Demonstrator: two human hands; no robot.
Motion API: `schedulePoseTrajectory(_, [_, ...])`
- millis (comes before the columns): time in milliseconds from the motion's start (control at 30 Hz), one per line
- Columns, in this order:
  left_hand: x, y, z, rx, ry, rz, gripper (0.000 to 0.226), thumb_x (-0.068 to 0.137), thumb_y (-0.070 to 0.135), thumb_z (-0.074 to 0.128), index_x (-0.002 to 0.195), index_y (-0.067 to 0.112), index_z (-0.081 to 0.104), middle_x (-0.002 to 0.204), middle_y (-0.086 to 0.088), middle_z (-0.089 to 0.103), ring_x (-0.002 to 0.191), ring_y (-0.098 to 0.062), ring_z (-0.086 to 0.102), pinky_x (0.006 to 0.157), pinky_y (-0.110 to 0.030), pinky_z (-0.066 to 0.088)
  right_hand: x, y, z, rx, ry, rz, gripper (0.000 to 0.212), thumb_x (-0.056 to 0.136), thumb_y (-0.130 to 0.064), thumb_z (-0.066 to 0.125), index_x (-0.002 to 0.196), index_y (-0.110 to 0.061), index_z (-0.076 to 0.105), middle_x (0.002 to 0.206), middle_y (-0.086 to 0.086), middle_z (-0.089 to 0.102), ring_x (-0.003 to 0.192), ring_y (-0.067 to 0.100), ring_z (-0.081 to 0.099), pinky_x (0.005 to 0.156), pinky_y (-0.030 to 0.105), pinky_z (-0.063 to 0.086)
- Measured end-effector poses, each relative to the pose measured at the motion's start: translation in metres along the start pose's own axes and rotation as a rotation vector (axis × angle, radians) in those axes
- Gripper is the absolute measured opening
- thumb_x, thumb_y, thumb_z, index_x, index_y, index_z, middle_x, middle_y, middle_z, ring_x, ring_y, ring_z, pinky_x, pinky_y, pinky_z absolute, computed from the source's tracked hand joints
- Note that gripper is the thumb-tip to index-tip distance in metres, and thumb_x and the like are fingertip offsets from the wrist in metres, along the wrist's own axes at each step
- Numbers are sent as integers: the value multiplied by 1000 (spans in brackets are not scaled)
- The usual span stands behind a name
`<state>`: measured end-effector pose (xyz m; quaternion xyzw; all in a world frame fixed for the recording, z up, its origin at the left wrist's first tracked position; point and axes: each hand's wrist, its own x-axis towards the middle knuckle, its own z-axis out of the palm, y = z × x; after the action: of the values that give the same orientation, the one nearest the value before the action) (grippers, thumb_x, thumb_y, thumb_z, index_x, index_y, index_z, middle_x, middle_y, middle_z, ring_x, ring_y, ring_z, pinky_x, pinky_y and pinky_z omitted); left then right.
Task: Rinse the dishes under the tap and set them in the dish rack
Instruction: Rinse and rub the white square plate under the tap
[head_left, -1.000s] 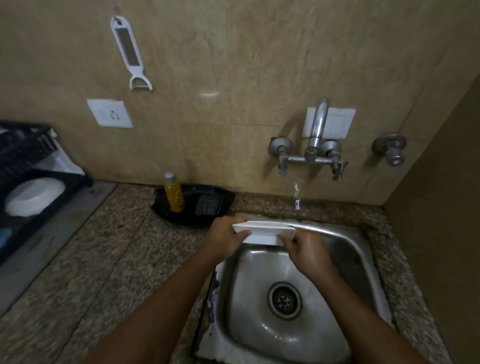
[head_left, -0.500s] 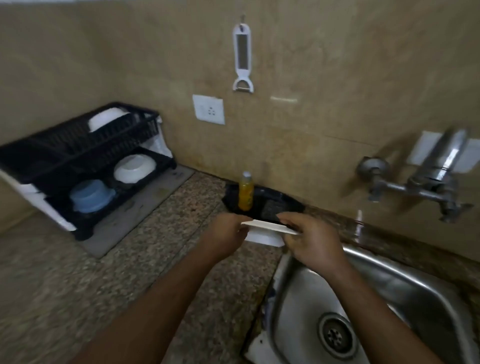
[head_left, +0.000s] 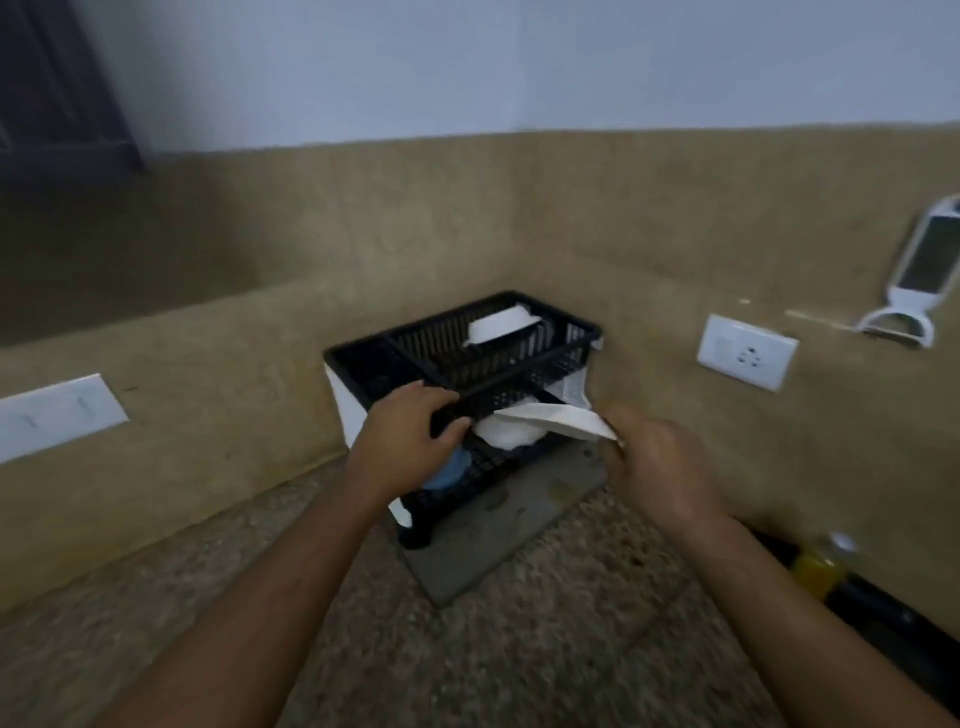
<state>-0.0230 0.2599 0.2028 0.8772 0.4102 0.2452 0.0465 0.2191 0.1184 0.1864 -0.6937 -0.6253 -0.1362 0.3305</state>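
Speckled granite counter (head_left: 519, 649) carries a grey mat (head_left: 511, 530) in the corner. Black two-tier dish rack (head_left: 519, 364) stands on the mat. Yellow bottle (head_left: 821, 566), blurred, sits on a dark tray (head_left: 893, 639) at the right edge.

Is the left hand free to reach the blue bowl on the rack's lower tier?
Probably not yet: the left hand grips the rack's upper-tier front rail. The blue bowl sits just below it, so letting go should clear the way.

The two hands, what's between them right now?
In the head view, the white plate spans from the rack gripped by the left hand to the right hand.
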Motion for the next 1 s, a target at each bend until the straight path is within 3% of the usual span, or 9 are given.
schedulePoseTrajectory(133, [38,-77,5,82,-43,-197,74,91,65,43,147,17,41,154,-7,38,147,-27,25,118,-43,26,85,-23,56,41,-18,-103,4,92,-13,60,95,-12,61,80,9,63,64,26,57,53,40,49])
schedulePoseTrajectory(233, [59,-104,18,90,-117,-268,88,87,74,39,152,16,29,160,-8,24,150,-29,13,119,-49,22,139,-36,93,35,1,-176,3,87,-6,61,87,-8,60,74,9,62,62,25,57,51,36,44])
schedulePoseTrajectory(400, [76,-127,42,20,-244,-363,104,79,84,35,156,19,12,164,-6,5,151,-29,-5,120,-53,13,216,-35,148,-69,-93,-246,1,87,-12,57,87,-11,57,73,9,61,63,32,53,66,33,33])
schedulePoseTrajectory(467, [77,-137,51,8,-272,-369,105,79,84,35,156,18,10,165,-6,2,150,-27,-10,121,-50,10,238,-29,169,-82,-118,-265,12,89,-23,49,84,-12,51,69,3,49,59,27,41,71,38,36])
schedulePoseTrajectory(533, [78,-145,59,23,-272,-369,103,80,84,33,156,18,10,165,-5,-1,150,-25,-14,121,-47,10,258,-22,189,-125,-144,-265,18,91,-27,55,84,-12,48,70,-1,42,59,25,36,73,40,36])
schedulePoseTrajectory(600, [78,-149,65,27,-254,-363,101,81,84,30,156,20,10,165,-3,-2,149,-23,-16,121,-51,11,275,-14,209,-184,-192,-270,26,86,-28,69,86,-10,50,72,3,48,63,28,45,72,36,28])
schedulePoseTrajectory(700, [80,-151,70,28,-237,-353,101,79,86,27,156,23,8,165,-2,-3,149,-21,-18,119,-57,11,292,-4,234,-244,-272,-293,33,82,-31,74,85,-14,45,79,5,55,72,29,54,70,34,23])
schedulePoseTrajectory(833, [80,-150,72,34,-231,-352,99,81,83,28,156,23,7,165,-2,-4,149,-20,-19,118,-59,7,300,-4,259,-305,-346,-375,20,82,-9,60,93,-13,44,86,10,55,80,33,53,69,38,27])
schedulePoseTrajectory(1000, [78,-149,70,49,-208,-352,93,84,79,30,156,23,8,165,-2,-3,149,-21,-16,119,-58,1,300,-4,276,-318,-454,-492,34,77,-1,61,108,-10,51,103,12,58,93,34,53,78,44,43])
